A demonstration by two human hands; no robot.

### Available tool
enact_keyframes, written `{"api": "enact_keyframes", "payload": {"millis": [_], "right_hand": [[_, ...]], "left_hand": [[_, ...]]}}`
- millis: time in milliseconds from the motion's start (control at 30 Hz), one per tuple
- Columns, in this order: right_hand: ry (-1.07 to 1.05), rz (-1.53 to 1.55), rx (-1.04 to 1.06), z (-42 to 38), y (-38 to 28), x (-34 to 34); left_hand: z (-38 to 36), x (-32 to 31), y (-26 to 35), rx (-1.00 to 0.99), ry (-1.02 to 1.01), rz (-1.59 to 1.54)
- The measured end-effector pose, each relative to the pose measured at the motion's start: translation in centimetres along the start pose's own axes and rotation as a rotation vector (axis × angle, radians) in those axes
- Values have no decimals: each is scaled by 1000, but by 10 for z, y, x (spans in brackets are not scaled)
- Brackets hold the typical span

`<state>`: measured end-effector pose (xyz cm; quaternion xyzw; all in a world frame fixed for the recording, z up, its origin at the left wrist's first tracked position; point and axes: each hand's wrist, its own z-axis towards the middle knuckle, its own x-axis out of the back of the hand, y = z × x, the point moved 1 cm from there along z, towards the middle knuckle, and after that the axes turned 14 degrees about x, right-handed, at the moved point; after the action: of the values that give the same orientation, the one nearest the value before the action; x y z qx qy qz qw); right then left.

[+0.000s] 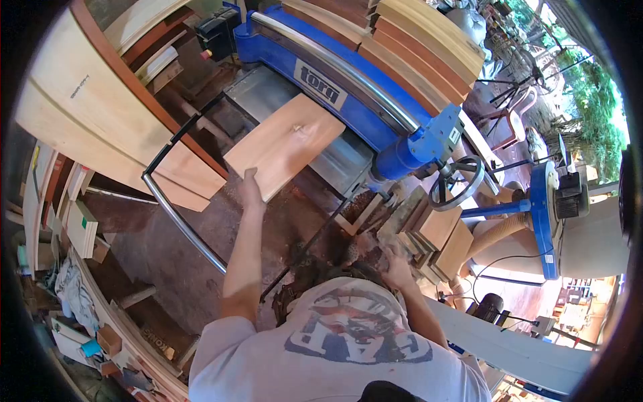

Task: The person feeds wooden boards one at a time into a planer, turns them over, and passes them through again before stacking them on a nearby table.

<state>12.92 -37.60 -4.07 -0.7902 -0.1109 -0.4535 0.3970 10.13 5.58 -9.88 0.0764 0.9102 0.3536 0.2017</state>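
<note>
A wide light-wood board [284, 144] lies on the metal bed [264, 94] of a blue thickness planer [375, 80], its far edge up against the machine's front. My left hand [250, 193] grips the board's near end, thumb on top and the other fingers hidden under it. Lower and to the right, my right hand [398, 268] hangs beside a stack of short wood pieces [439, 234], fingers loosely apart and nothing visible in them.
More boards [422, 47] are piled on top of the planer. A handwheel [459, 182] juts from its right side, near a blue dust collector [544, 214] with a hose. Long planks [87, 100] stand at left behind a bent metal bar [181, 218].
</note>
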Motion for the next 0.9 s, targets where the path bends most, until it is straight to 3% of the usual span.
{"api": "enact_keyframes", "payload": {"millis": [100,200,300,700,800,900], "right_hand": [[54,50,10,-1,22,-15],[29,125,-77,1,38,-23],[56,67,-4,8,46,-21],[211,230,80,54,97,-34],[102,299,-152,55,91,-19],[165,294,-228,32,89,-9]], "left_hand": [[-20,-53,15,-186,321,473],[53,-72,-26,-409,420,429],[63,-96,-28,-407,522,506],[75,-122,-23,-398,426,506],[36,-147,-6,-456,441,514],[105,-128,-35,-576,490,537]]}}
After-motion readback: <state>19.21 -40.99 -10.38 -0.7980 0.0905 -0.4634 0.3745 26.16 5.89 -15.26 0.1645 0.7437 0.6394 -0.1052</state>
